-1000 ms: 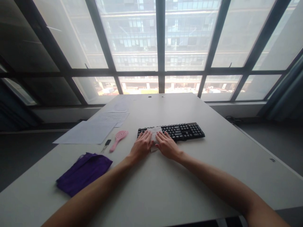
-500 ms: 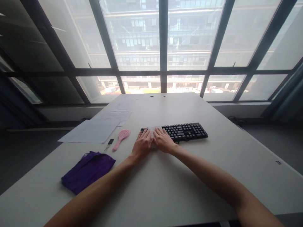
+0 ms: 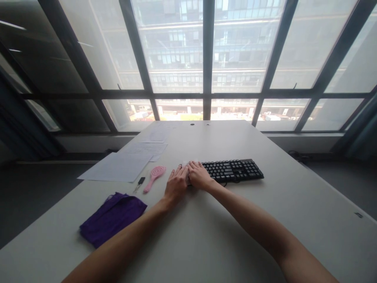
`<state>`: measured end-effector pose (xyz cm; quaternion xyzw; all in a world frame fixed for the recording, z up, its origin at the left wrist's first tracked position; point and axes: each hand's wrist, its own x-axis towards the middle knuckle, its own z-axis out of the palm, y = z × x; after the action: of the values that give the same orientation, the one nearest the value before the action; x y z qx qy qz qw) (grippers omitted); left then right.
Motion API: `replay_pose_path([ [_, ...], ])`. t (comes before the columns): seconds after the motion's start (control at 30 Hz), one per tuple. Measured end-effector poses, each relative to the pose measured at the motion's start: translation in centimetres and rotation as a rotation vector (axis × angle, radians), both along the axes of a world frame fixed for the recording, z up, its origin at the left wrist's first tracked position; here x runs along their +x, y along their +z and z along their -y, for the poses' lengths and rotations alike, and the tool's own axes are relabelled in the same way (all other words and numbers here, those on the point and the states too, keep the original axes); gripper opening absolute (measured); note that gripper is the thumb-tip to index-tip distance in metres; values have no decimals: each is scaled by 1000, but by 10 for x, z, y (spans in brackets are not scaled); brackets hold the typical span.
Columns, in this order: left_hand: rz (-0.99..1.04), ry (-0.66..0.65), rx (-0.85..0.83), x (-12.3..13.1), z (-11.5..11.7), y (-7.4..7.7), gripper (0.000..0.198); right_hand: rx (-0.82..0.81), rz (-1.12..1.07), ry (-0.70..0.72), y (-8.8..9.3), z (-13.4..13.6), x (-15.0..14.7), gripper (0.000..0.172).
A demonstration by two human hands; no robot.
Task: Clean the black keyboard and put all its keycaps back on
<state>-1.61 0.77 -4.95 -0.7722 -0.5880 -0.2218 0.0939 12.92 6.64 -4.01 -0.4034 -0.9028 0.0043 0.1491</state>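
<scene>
A black computer keyboard (image 3: 235, 169) lies flat on the white table, its left end covered by my hands. Pressed onto those left keys is a pale, thin, crumpled piece like a wipe or plastic film (image 3: 185, 162); its material is not clear. My left hand (image 3: 176, 181) rests on it with outstretched fingers, flat at the keyboard's left end. Right beside it, touching, my right hand (image 3: 199, 175) lies on the pale piece too, fingers extended forward. Most of that piece is hidden under both hands.
Left of my hands lie a pink hairbrush (image 3: 154, 177) and a small black-handled item (image 3: 139, 183). A folded purple cloth (image 3: 113, 218) is near my left forearm. White paper sheets (image 3: 118, 167) cover the table's left edge. Large windows stand behind the table (image 3: 224, 141).
My right hand has shifted slightly left, closer against my left hand, over the pale piece. The whole view has moved a little down and to the right.
</scene>
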Motion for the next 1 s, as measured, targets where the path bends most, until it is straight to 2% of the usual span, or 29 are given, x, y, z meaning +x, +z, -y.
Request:
replay_pose_path([
  [0.4,-48,-73,19,6,1,0,52,22,27,-64,8,3,32,52],
  [0.57,-22,-73,30,7,-2,-3,51,36,2,-76,12,8,17,54],
  [0.73,-29,1,11,4,-3,-3,54,-23,-42,-55,6,10,-2,58],
  [0.83,-47,26,1,2,-3,-3,52,-46,-34,-60,2,6,-5,59],
  [1.0,-56,-21,16,4,-4,-4,51,-41,-24,-77,-3,3,1,58],
])
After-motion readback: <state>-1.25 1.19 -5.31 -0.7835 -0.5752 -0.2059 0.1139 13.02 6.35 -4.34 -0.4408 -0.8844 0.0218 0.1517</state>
